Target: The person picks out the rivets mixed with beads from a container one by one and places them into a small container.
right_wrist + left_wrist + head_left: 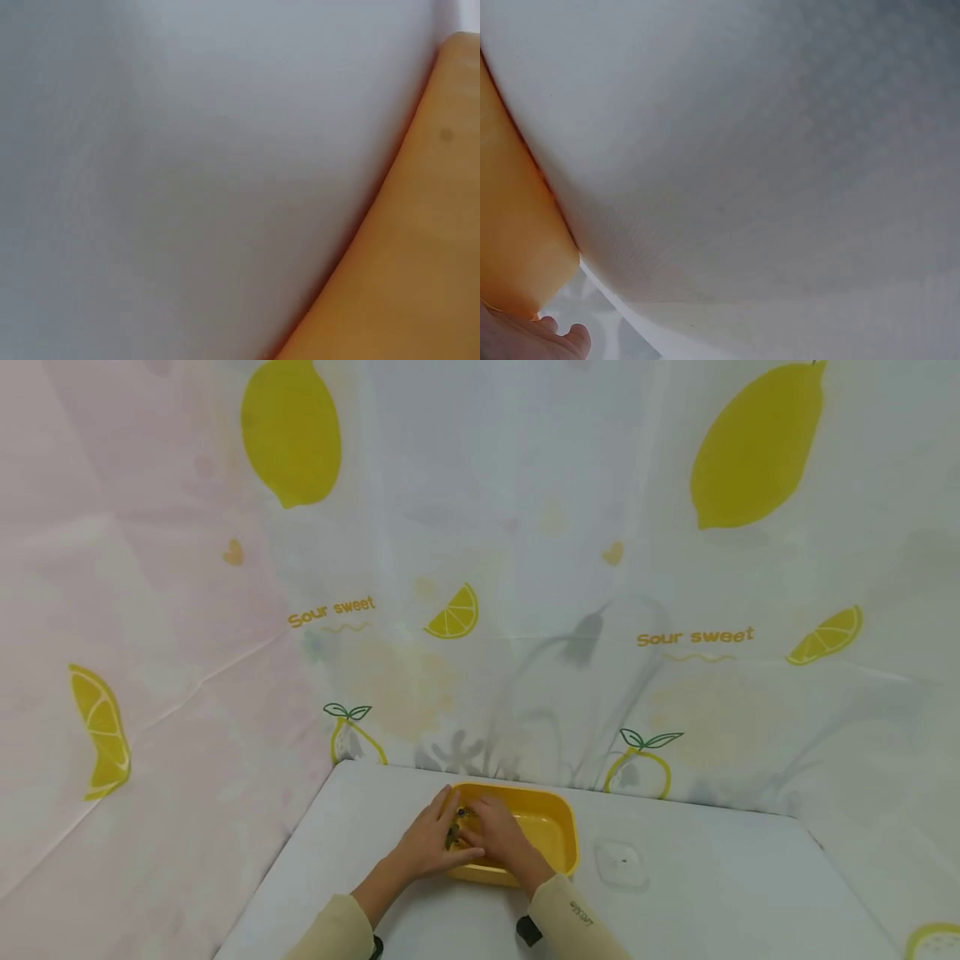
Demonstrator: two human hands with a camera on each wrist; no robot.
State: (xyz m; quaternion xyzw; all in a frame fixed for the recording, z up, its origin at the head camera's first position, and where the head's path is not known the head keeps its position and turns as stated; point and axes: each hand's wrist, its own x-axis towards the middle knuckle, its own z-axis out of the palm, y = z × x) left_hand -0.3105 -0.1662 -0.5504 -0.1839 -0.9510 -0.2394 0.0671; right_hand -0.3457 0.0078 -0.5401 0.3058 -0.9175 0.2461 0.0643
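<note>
A yellow rectangular tray lies on the white table in the head view. My left hand is at its left end, fingers extended along the rim and thumb reaching across the near side. Over the tray's left part, my right hand reaches in with bent fingers. Small dark and green pieces show between the two hands, mostly covered by the fingers; I cannot tell if the right fingers pinch one. The left wrist view catches fingertips beside the tray's outer wall. Only the tray wall and table show in the right wrist view.
A clear, flat, rounded-square piece lies on the table right of the tray. The white tabletop ends at a lemon-printed curtain behind, with more curtain at the left and right sides.
</note>
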